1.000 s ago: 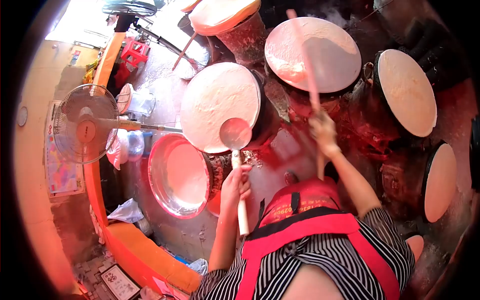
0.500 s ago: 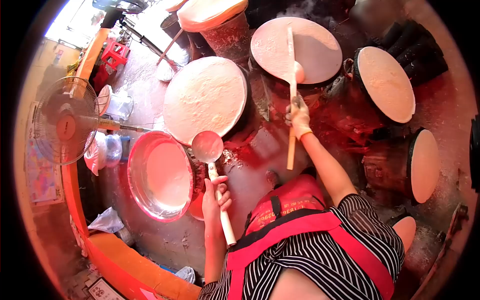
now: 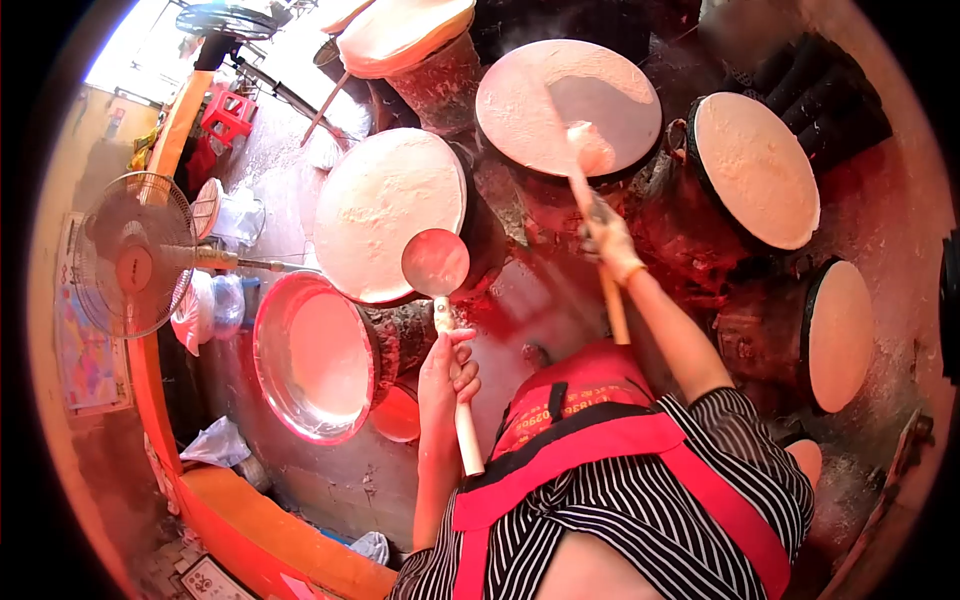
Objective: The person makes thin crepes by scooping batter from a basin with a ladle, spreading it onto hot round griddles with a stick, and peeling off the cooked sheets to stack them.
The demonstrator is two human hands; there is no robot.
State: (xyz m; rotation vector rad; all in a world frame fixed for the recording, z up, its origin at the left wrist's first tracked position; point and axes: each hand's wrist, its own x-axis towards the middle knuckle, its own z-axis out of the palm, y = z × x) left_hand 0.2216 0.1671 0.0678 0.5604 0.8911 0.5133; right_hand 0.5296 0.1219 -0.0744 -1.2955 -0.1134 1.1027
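My left hand is closed round the pale handle of a ladle, whose round bowl is held up beside the left griddle. My right hand, partly gloved, grips a long wooden scraper. Its blurred upper part reaches over the back round griddle. A rounded pale lump lies by the scraper on that griddle, within a bare grey patch; pale batter coats the left part of the surface. Below left, a wide metal basin holds smooth pale batter.
Another batter-covered griddle stands at left, and more round griddles curve along the right. A stack of thin pale sheets sits on a drum at the back. A standing fan and an orange ledge are at left.
The scraper has swung from nearly upright to a slant, its top leaning left across the back griddle. The bare grey patch looks different in shape. The ladle has risen slightly, and the view has shifted.
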